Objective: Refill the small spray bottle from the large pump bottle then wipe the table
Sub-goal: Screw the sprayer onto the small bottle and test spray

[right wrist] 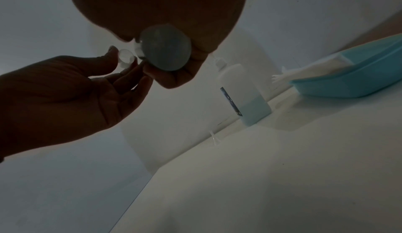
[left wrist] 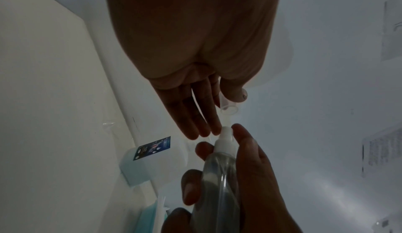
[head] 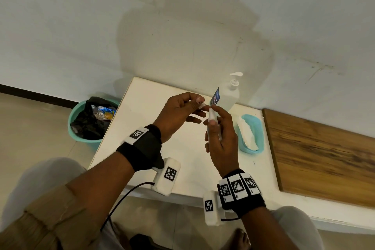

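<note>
Clear plastic, cylindrical, with a white spray head: the small spray bottle is held above the white table, gripped in the right hand, whose fingers and thumb are curled round its body; the spray head points to about 12 o'clock in the head view. Just beside the nozzle, at roughly 9 o'clock from it, the left hand pinches a small clear plastic cap between thumb and forefinger, its other fingers extended and nearly touching the nozzle. At 1 o'clock from the hands, against the white wall, the large translucent pump bottle with white pump and blue label stands upright on the table, pale blue liquid low in it. At 3 o'clock lies a turquoise plastic tray holding white tissue. At 9 o'clock, on the floor, stands a turquoise bucket lined with a black bag. A wooden board rests on the table at 4 o'clock.
</note>
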